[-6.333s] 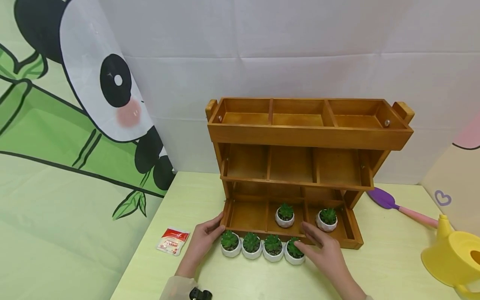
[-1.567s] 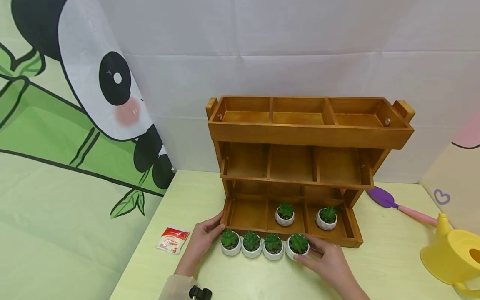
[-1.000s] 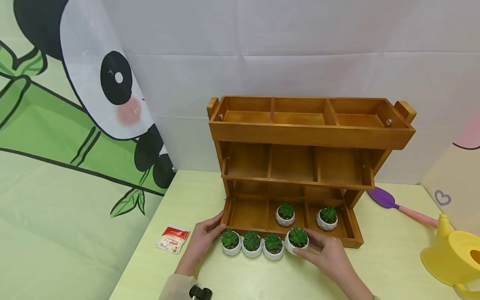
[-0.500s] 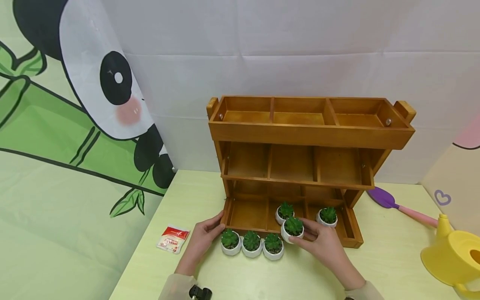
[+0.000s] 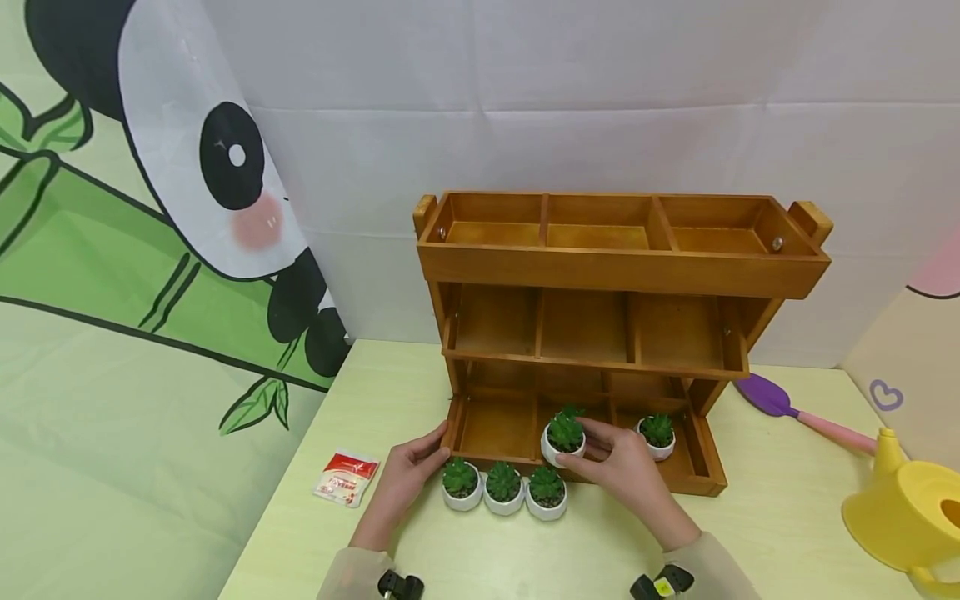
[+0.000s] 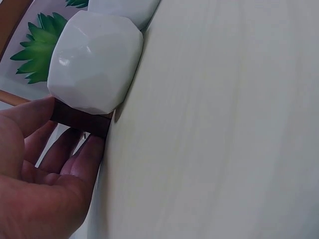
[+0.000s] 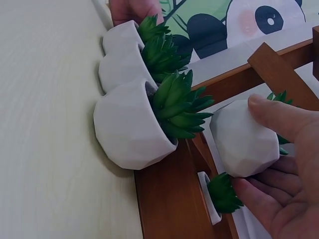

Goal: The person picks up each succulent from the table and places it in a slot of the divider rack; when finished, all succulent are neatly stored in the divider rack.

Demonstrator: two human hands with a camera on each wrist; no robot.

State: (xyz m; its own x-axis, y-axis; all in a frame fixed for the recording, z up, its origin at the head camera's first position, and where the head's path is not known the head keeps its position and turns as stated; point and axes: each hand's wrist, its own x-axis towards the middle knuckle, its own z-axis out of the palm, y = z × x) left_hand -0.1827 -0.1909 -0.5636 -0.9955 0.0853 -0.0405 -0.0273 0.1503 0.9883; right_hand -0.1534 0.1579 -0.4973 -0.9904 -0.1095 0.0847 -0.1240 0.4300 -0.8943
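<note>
The right hand [image 5: 618, 467] holds a white faceted pot with a green succulent [image 5: 563, 435] above the front edge of the wooden shelf's [image 5: 622, 271] bottom tier, largely hiding another pot behind it. In the right wrist view, thumb and fingers pinch that pot [image 7: 244, 139] in the air. The left hand [image 5: 405, 479] grips the bottom tier's left front corner; in the left wrist view its fingers [image 6: 87, 159] lie round the dark wooden edge. Three potted succulents [image 5: 503, 488] stand in a row before the shelf. Another [image 5: 656, 435] sits in the bottom right compartment.
A red and white packet [image 5: 347, 479] lies left of the left hand. A purple scoop with a pink handle [image 5: 832, 432] lies right of the shelf, with a yellow watering can [image 5: 903, 508] at the right edge. Behind stands a pale cloth wall.
The right hand has taken the rightmost pot of the front row, lifted it and carried it left and back over the bottom tier's edge. The left hand has stayed at the corner.
</note>
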